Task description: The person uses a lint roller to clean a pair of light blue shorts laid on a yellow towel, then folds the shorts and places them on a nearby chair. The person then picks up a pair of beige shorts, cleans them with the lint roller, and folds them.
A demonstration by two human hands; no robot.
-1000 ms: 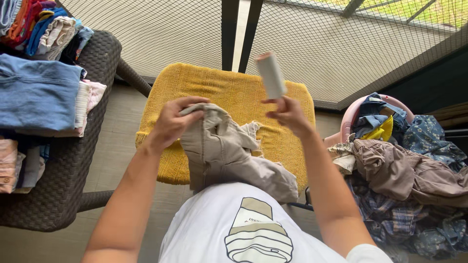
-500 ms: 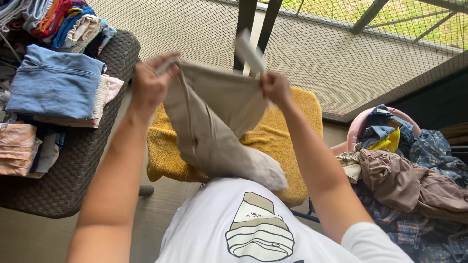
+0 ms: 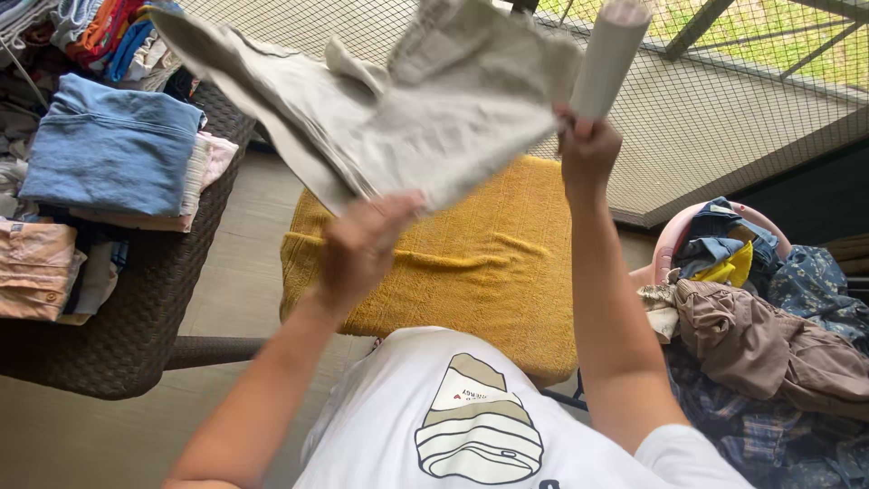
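Observation:
A beige garment (image 3: 398, 118) is spread in the air above a yellow cushioned seat (image 3: 471, 263). My right hand (image 3: 587, 145) is raised high; it grips a pale roller (image 3: 608, 56) that points upward, and it seems to pinch the garment's right edge too. My left hand (image 3: 362, 244) is lower, under the garment's bottom edge, fingers curled against the cloth, slightly blurred.
A dark wicker chair (image 3: 136, 317) on the left carries stacks of folded clothes, a blue piece (image 3: 109, 149) on top. To the right a pink basket (image 3: 674, 237) and a heap of unfolded clothes (image 3: 769, 344). Mesh netting (image 3: 706, 109) closes the far side.
The garment has gone from my lap up into the air and opened out. My right hand rose with the roller; my left hand dropped from the top edge to the bottom edge.

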